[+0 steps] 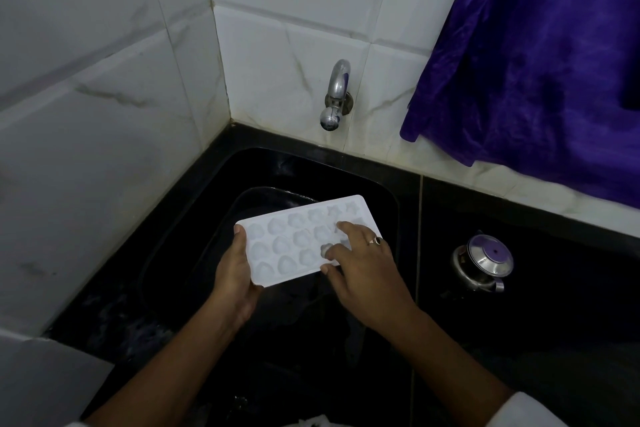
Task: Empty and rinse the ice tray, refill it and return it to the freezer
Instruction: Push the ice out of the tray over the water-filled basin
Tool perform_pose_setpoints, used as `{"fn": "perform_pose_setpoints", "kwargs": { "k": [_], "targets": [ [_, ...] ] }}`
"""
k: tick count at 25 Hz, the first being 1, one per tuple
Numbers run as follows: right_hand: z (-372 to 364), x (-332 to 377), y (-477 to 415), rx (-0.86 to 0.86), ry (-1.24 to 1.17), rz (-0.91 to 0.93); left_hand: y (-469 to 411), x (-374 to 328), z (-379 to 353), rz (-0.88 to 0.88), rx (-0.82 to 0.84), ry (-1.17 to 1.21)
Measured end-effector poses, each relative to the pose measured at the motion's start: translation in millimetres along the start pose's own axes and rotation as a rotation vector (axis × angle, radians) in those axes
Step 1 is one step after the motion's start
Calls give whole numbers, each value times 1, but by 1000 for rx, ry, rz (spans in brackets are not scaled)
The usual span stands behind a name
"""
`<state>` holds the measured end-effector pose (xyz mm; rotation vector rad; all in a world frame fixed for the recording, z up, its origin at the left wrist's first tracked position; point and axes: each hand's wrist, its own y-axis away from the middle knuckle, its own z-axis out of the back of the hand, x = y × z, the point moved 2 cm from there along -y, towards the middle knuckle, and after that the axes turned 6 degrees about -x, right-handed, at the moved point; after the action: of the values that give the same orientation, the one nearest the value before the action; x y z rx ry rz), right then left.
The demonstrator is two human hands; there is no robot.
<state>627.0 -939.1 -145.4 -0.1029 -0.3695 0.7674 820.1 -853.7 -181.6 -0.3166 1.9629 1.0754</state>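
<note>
Over the black sink (363,180), a white ice tray (287,243) is held level in the air, its hollows facing up and its long axis running from near left to far right. Most hollows look pale and rounded; whether they hold ice or water cannot be told.

Left hand (235,284): its grip grasps the tray's left short end, with the thumb on the upper rim at the far left corner and the fingers hidden underneath.

Right hand (367,270): it lies on the tray's right part, with the thumb against the near long edge and the bent fingers (341,226) resting on the upper face over the hollows, so this grip pinches the tray. A ring (375,241) sits on one finger. A white sleeve (530,409) covers the forearm at the lower right.

Sink: a dark, rounded basin (249,198) lies inside it, below the tray.

Tap (336,94): a metal tap juts from the white tiled wall (104,80) behind the sink, and no stream of water shows under it.

Worktop (554,305): it is black and lies to the right of the sink. A small steel pot (481,263) with a lid stands on it, well apart from the tray.

Cloth: a purple cloth (540,62) hangs against the wall at the upper right, above the pot.
</note>
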Motion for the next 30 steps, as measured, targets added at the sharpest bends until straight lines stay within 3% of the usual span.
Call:
{"fn": "perform_pose_setpoints", "kwargs": {
  "k": [9, 15, 21, 23, 25, 30],
  "targets": [
    [2, -7, -1, 33, -68, -27, -1, 2, -3, 1, -21, -15],
    [-1, -5, -3, 22, 25, 1, -4, -1, -6, 11, -8, -1],
    [7, -4, -3, -42, -123, -4, -1, 3, -7, 19, -9, 1],
    [2, 3, -2, -36, -139, 72, 0, 2, -8, 15, 4, 9],
    [-4, 7, -2, -26, -107, 136, 1, 0, -10, 9, 13, -7],
    [-9, 18, -1, 31, -13, 94, 7, 1, -11, 4, 3, -22]
  ]
}}
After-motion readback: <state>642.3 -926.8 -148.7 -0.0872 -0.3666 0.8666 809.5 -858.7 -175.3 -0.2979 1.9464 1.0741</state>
